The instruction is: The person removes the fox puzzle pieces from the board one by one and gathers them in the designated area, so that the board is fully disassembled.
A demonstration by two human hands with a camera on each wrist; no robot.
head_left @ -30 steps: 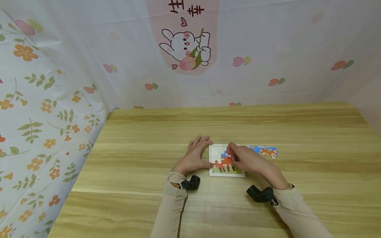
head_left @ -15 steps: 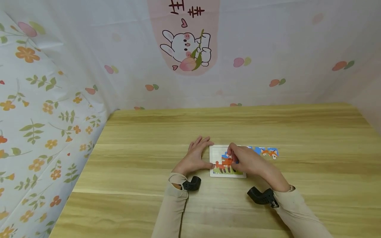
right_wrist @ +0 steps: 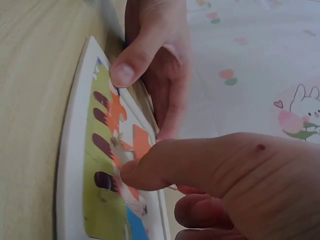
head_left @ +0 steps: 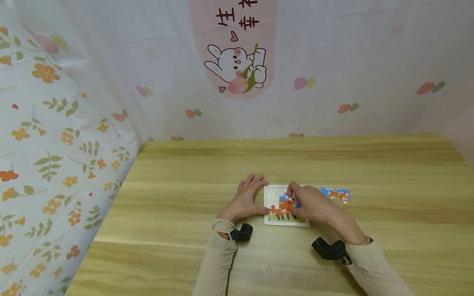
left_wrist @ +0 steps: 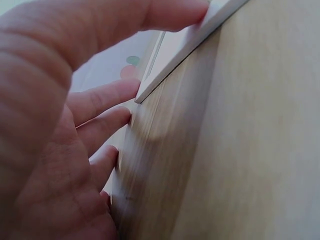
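A white-framed jigsaw puzzle board (head_left: pixel 286 223) lies on the table, partly filled with an orange animal picture above green grass. My left hand (head_left: pixel 246 200) rests at its left edge, with the thumb on the rim and the forefinger at the far corner; the other fingers are spread on the table side. My right hand (head_left: pixel 312 202) is over the right half of the board. Its thumb and forefinger pinch a puzzle piece (head_left: pixel 294 201) at the picture's surface, most of it hidden by the fingers. In the right wrist view the right thumb (right_wrist: pixel 142 172) overlaps the orange body.
Loose fox-face puzzle pieces (head_left: pixel 338 195) lie in a row to the right of the board, partly behind the right hand. The wooden table (head_left: pixel 166 213) meets a patterned cloth wall (head_left: pixel 318 45) at the back. Black wrist cameras (head_left: pixel 242 232) sit on both wrists.
The head view has shifted, so the whole scene sits slightly lower and further right. Both hands keep nearly the same place on the board.
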